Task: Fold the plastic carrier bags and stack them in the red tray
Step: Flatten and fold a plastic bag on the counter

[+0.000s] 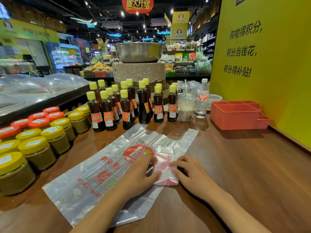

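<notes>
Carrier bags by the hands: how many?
2. A folded bag between the left hand and right hand; it lies on a flat printed bag. More could be hidden underneath.

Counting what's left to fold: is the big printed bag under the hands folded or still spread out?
Spread. The printed bag lies flat on the counter, handles extended; a small folded bag rests on it.
</notes>
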`<act>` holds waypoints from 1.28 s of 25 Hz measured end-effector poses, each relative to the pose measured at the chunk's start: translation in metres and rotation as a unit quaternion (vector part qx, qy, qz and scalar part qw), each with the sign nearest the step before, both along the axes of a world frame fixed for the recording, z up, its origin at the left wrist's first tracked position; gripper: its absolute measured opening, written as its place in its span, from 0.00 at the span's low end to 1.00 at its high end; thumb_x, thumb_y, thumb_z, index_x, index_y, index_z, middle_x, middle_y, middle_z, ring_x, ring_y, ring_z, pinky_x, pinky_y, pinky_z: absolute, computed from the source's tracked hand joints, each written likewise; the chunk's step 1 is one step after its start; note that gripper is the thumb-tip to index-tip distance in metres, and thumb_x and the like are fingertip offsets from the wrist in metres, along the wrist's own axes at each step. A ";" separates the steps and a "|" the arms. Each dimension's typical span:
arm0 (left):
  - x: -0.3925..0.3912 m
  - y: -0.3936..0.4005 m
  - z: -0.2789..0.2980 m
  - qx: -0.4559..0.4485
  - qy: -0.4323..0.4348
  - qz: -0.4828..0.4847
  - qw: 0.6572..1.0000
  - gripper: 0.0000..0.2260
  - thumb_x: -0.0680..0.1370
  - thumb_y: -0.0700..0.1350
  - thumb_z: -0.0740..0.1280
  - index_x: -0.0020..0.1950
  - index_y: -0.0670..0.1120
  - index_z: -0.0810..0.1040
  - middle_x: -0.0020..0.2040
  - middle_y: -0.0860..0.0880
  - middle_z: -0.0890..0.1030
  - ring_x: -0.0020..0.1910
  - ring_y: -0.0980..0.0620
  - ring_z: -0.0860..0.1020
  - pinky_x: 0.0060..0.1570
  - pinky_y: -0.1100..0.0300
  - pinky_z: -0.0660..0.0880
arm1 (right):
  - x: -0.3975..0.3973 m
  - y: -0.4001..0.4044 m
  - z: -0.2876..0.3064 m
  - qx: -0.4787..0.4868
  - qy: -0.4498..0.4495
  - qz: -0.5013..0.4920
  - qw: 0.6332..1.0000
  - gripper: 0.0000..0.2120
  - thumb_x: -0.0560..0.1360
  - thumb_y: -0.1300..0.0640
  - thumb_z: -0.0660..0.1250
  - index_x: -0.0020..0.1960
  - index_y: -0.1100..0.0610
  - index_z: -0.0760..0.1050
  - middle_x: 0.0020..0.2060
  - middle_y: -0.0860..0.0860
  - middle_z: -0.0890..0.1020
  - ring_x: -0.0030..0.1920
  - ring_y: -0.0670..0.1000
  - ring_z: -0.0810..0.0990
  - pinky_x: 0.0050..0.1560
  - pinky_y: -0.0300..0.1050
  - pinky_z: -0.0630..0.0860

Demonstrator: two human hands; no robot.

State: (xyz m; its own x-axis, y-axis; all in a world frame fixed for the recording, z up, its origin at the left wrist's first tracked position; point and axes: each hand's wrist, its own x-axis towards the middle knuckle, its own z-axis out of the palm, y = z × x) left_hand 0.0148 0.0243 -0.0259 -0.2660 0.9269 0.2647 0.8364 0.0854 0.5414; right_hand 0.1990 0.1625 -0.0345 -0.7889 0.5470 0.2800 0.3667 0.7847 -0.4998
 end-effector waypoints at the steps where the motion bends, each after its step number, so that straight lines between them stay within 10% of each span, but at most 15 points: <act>1: 0.000 0.000 0.000 -0.016 0.019 -0.008 1.000 0.18 0.79 0.59 0.64 0.68 0.59 0.68 0.66 0.60 0.71 0.62 0.63 0.70 0.64 0.59 0.71 | 0.000 0.000 -0.001 0.011 -0.015 0.004 1.000 0.15 0.82 0.41 0.57 0.66 0.38 0.75 0.64 0.36 0.70 0.66 0.39 0.66 0.68 0.44 0.66; 4: 0.003 0.001 0.001 -0.095 0.122 -0.052 0.987 0.29 0.84 0.56 0.56 0.81 0.56 0.47 0.79 0.63 0.42 0.76 0.64 0.42 0.76 0.63 0.43 | -0.001 -0.002 -0.001 0.047 -0.078 0.025 0.996 0.20 0.84 0.44 0.53 0.76 0.40 0.64 0.80 0.40 0.53 0.78 0.43 0.53 0.78 0.48 0.55; 7: 0.004 0.004 0.001 -0.150 0.204 -0.082 0.964 0.27 0.86 0.54 0.48 0.82 0.53 0.40 0.80 0.59 0.38 0.74 0.66 0.35 0.74 0.64 0.33 | -0.003 -0.005 0.001 0.083 -0.125 0.053 0.987 0.24 0.86 0.49 0.49 0.81 0.45 0.54 0.81 0.42 0.52 0.79 0.40 0.48 0.77 0.40 0.44; 24: -0.002 0.002 0.005 -0.216 0.216 -0.094 0.948 0.38 0.77 0.74 0.48 0.80 0.58 0.36 0.79 0.61 0.35 0.76 0.64 0.34 0.77 0.57 0.35 | -0.001 -0.014 0.003 0.081 -0.218 0.048 0.971 0.30 0.84 0.41 0.45 0.82 0.48 0.42 0.81 0.42 0.43 0.79 0.42 0.36 0.79 0.50 0.37; 32: 0.002 -0.009 0.014 -0.148 0.115 -0.096 0.977 0.41 0.72 0.75 0.61 0.78 0.68 0.43 0.80 0.66 0.49 0.78 0.62 0.51 0.77 0.55 0.52 | 0.017 -0.001 0.024 -0.139 -0.065 0.029 0.988 0.24 0.82 0.57 0.55 0.74 0.38 0.66 0.68 0.34 0.67 0.69 0.37 0.63 0.68 0.36 0.59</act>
